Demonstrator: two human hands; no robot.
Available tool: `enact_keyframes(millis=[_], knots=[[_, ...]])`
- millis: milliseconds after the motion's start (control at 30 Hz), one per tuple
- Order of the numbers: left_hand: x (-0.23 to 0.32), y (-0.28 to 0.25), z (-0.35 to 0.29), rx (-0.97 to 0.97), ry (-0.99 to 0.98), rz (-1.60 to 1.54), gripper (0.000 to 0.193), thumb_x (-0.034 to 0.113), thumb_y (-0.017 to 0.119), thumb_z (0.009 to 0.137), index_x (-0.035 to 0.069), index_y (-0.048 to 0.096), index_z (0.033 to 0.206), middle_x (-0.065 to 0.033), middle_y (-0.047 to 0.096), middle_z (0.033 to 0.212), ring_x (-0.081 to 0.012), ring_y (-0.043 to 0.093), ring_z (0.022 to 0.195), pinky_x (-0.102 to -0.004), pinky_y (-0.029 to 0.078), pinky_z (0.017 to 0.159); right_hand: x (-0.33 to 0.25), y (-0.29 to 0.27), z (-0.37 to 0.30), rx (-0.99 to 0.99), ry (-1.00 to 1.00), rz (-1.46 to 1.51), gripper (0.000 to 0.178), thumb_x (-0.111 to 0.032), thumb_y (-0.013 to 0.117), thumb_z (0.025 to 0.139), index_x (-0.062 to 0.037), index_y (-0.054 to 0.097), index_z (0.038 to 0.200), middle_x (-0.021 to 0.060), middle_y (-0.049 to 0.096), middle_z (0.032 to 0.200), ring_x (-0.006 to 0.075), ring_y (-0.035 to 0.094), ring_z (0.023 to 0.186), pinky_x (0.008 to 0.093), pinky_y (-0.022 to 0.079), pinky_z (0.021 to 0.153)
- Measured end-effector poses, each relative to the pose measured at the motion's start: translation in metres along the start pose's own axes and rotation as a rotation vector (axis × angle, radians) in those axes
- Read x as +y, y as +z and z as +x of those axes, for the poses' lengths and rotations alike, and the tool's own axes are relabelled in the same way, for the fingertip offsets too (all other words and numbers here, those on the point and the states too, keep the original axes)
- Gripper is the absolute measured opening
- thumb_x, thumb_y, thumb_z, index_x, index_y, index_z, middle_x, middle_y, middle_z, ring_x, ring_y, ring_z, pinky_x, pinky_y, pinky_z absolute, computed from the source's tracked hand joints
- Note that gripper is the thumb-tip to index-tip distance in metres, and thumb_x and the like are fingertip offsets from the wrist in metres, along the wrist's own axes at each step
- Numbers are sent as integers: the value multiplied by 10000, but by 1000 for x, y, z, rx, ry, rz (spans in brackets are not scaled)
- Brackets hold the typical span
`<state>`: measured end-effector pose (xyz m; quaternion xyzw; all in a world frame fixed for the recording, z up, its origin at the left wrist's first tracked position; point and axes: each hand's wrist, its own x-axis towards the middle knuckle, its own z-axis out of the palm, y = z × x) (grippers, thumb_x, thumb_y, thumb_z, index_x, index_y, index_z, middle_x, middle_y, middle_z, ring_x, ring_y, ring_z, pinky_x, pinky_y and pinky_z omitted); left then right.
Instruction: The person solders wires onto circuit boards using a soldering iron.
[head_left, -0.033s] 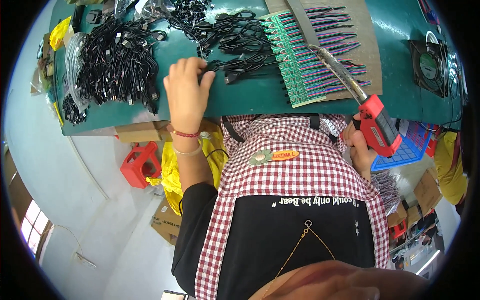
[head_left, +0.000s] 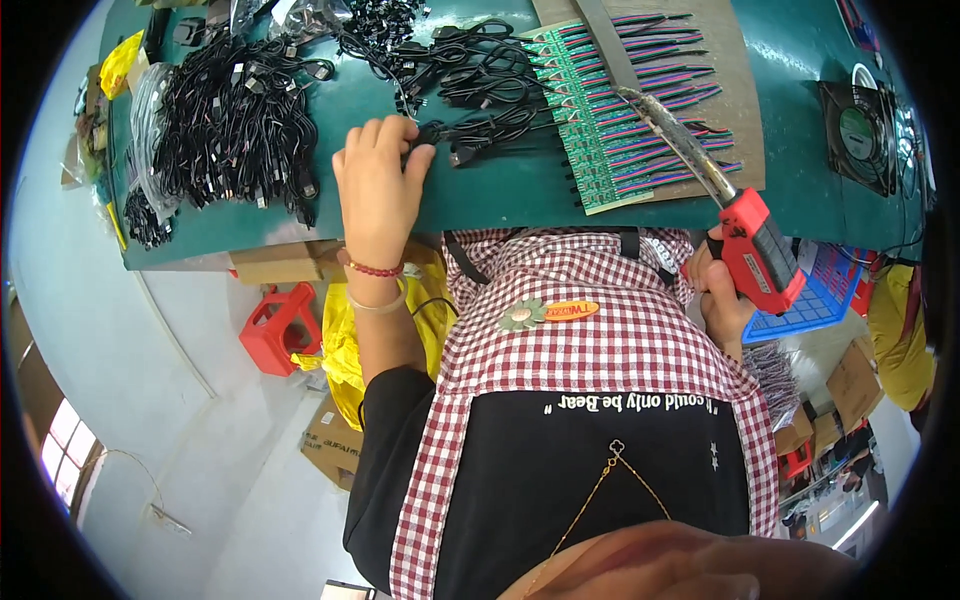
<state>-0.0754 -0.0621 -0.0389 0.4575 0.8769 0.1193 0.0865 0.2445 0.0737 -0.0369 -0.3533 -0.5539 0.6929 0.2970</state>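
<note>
My left hand [head_left: 380,190] is over the table's near side, fingers curled and thumb apart, at the end of a black cable [head_left: 430,132]. A dark piece of that cable shows between thumb and index finger. My right hand [head_left: 722,300] grips the red and grey handle of a soldering gun [head_left: 755,255]. Its long, stained metal barrel slants up and left over a panel of green circuit boards [head_left: 585,150]. Multicoloured wires [head_left: 670,95] run right from the boards, and black cables lie at their left edge. A flat grey metal bar [head_left: 605,45] crosses the panel.
A large heap of black cables [head_left: 235,130] covers the left of the green table [head_left: 780,215]. Small black parts [head_left: 385,25] lie at the back. To the right stands a black fan [head_left: 858,135]. Below are a red stool [head_left: 280,330] and a blue basket [head_left: 815,300].
My left hand has shifted very slightly to the right. The right hand, soldering gun and boards look the same.
</note>
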Motion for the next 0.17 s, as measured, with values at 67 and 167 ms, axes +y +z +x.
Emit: enact_keyframes(millis=[67,167], knots=[[-11,1,-5,-11,-7,-131,164,74,634,729,52,521,844,-76,566,831,-260,518,835,-384,392,746,-1,0,2,-26,-9,1,258,19,538,815,70,495,1065,67,539,698,117,484,573,255,390,522],[-13,-7,-5,4,-257,-487,162,55,620,741,35,506,854,-110,584,880,-254,538,876,-380,397,818,-3,1,2,-9,-39,52,274,-11,545,823,62,474,1078,76,533,693,128,483,563,263,394,518]])
